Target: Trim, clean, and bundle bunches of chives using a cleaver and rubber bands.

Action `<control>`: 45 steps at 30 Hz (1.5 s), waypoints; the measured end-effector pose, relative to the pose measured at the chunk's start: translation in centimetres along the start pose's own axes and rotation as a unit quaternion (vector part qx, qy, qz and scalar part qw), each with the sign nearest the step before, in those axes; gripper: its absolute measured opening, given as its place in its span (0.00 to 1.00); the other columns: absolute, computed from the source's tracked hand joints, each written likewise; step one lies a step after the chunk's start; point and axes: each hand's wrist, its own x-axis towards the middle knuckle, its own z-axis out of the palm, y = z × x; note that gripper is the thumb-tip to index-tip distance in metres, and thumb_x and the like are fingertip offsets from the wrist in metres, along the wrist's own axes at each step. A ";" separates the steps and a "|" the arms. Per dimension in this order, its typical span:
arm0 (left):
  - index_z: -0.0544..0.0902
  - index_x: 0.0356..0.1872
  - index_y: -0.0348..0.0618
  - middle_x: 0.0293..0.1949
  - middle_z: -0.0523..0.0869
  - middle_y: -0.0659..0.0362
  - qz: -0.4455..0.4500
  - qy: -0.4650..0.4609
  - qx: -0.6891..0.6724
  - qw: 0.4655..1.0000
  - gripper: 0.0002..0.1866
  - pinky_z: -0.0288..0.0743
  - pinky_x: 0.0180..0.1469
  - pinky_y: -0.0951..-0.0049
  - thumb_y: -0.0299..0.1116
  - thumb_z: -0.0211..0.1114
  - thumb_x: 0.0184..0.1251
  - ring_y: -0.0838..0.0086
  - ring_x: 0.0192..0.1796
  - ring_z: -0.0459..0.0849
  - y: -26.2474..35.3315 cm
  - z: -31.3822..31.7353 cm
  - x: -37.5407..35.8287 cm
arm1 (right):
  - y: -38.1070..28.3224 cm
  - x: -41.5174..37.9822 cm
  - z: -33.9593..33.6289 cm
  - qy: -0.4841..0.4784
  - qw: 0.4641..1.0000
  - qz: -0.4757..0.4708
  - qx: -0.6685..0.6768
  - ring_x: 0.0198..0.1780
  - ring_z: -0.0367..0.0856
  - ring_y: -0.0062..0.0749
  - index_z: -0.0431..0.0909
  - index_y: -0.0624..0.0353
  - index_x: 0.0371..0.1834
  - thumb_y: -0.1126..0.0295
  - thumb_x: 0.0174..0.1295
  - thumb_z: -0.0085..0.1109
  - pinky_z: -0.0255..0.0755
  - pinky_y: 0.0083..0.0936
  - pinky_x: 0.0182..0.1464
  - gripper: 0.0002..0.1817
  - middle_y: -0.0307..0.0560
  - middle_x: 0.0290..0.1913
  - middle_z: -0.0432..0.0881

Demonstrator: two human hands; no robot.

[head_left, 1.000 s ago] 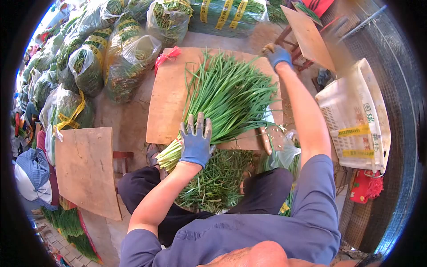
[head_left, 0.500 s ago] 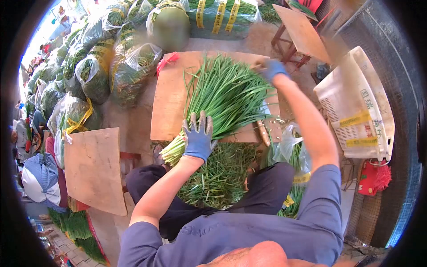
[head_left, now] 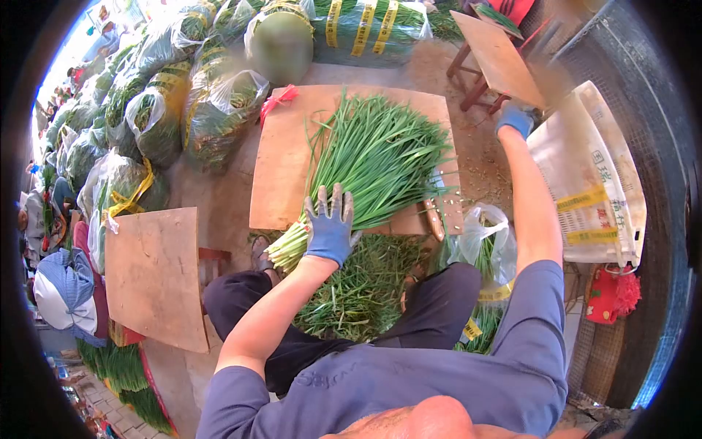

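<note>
A large bundle of garlic chives (head_left: 387, 157) lies fanned across a wooden board (head_left: 281, 164), pale stem ends toward my lower left. My left hand (head_left: 330, 228), in a blue-grey work glove, rests on the stems with its fingers spread. Stretched far out to the right, my gloved right hand (head_left: 516, 118) is off the board, close to a second small wooden table (head_left: 504, 62). Its fingers are mostly hidden, and I cannot make out anything in them. A knife (head_left: 434, 219) lies at the board's right edge, its blade partly under the leaves. Red plastic ties (head_left: 278, 101) sit at the far left corner.
Bagged chive bundles (head_left: 157, 110) are piled at the left and back. Loose trimmings (head_left: 351, 293) cover the floor between my legs. Another wooden board (head_left: 157, 278) stands at left, near a person in a cap (head_left: 66, 296). White sacks (head_left: 596, 183) hang at right.
My right hand has swung from the board's far right corner outward to the right, beyond the board. My left hand stays on the stems, and the chives lie much as before.
</note>
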 end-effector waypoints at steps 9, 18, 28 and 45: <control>0.60 0.75 0.41 0.77 0.55 0.45 0.001 0.005 0.017 1.000 0.51 0.42 0.74 0.34 0.58 0.69 0.54 0.43 0.77 0.51 1.0 0.0 -0.3 | -17.0 -11.4 -2.7 -0.150 0.946 -0.284 0.046 0.55 0.83 0.50 0.86 0.45 0.49 0.39 0.61 0.56 0.72 0.46 0.59 0.26 0.51 0.51 0.86; 0.60 0.75 0.42 0.77 0.55 0.46 0.007 -0.007 0.017 1.000 0.51 0.41 0.73 0.31 0.59 0.69 0.52 0.42 0.77 0.51 0.9 0.1 -0.3 | -20.5 -8.5 5.5 -0.175 0.965 -0.190 0.039 0.55 0.85 0.47 0.86 0.50 0.49 0.61 0.60 0.55 0.78 0.44 0.53 0.17 0.53 0.54 0.85; 0.57 0.76 0.38 0.77 0.52 0.43 0.006 -0.005 0.015 1.000 0.50 0.39 0.74 0.33 0.59 0.63 0.59 0.41 0.78 0.49 1.0 0.3 -0.2 | 7.4 3.0 9.9 0.431 0.893 -0.031 -0.128 0.57 0.84 0.45 0.84 0.46 0.53 0.49 0.71 0.42 0.73 0.46 0.61 0.23 0.54 0.55 0.84; 0.55 0.77 0.40 0.78 0.50 0.45 0.005 -0.020 0.075 0.997 0.51 0.37 0.74 0.34 0.62 0.62 0.60 0.41 0.78 0.48 2.1 0.1 -0.7 | -14.2 -8.6 2.9 -0.045 0.866 -0.470 0.165 0.42 0.84 0.54 0.83 0.47 0.41 0.61 0.59 0.62 0.76 0.46 0.46 0.09 0.53 0.40 0.86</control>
